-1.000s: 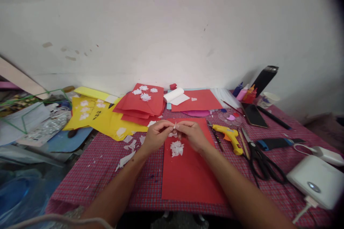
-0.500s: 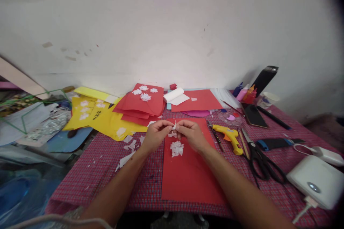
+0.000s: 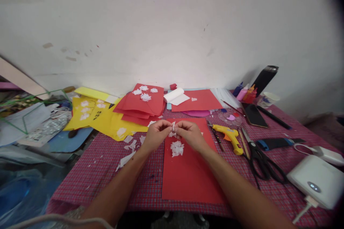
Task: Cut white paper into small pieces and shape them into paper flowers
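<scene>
My left hand (image 3: 158, 135) and my right hand (image 3: 191, 135) meet over the far part of a red sheet of paper (image 3: 190, 179). Between their fingertips they pinch a small white piece of paper (image 3: 173, 126); both hands are closed on it. Just below the fingers, a crumpled white paper flower (image 3: 177, 148) lies on the red sheet. Several torn white paper scraps (image 3: 130, 145) are scattered on the checked tablecloth to the left of my left hand.
Red folded sheets bearing white paper flowers (image 3: 146, 97) lie at the back, beside a white paper roll (image 3: 174, 95). Yellow paper (image 3: 107, 121) spreads leftward. On the right are a yellow glue gun (image 3: 228, 136), black scissors (image 3: 264, 162), a knife (image 3: 276, 144), a phone (image 3: 254, 115) and a white box (image 3: 317, 180).
My fingertips have shifted slightly, and the small white paper between them has changed its angle. The other things on the table stay where they were.
</scene>
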{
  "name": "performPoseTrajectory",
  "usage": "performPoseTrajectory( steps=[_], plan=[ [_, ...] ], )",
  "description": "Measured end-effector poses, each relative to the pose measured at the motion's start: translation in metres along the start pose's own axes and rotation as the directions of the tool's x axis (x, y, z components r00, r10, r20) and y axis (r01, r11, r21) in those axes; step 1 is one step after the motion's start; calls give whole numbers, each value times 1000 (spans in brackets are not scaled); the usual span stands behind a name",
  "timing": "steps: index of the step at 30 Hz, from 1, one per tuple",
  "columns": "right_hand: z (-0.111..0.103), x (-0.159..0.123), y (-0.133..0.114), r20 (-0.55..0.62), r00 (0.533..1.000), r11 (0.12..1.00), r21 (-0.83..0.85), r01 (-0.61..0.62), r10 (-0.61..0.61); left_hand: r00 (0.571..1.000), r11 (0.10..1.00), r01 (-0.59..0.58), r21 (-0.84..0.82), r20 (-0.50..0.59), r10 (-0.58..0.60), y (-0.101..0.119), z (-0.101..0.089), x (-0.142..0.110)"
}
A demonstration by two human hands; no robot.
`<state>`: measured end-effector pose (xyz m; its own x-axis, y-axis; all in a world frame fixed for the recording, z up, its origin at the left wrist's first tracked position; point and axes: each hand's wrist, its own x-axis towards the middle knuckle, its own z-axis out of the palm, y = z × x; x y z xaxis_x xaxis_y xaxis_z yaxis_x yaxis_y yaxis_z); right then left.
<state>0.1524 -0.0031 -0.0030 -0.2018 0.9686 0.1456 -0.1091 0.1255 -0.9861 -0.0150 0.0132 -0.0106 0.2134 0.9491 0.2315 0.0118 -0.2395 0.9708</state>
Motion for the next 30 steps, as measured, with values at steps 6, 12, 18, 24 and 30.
performPoseTrajectory(
  steps=[6, 12, 18, 24, 30],
  plan=[
    [2, 0, 0, -20, 1000, 1000, -6, -17, 17, 985, 957, -166, 238, 3, 170, 2, -1, -1],
    [0, 1, 3, -39, 999, 1000, 0, -5, 5, 956, 904, -288, 315, 35, 292, 8, -3, 0],
    [-2, 2, 4, -10, 999, 993, 106, -50, 52, 966, 938, -255, 234, 26, 256, 6, -2, -1],
    [-3, 4, 6, 0, 993, 978, 175, -113, 115, 967, 934, -255, 249, 44, 252, 8, -2, -2],
    [-3, 3, 3, -11, 993, 977, 179, -112, 116, 964, 925, -265, 273, 63, 258, 7, -3, -1]
  ],
)
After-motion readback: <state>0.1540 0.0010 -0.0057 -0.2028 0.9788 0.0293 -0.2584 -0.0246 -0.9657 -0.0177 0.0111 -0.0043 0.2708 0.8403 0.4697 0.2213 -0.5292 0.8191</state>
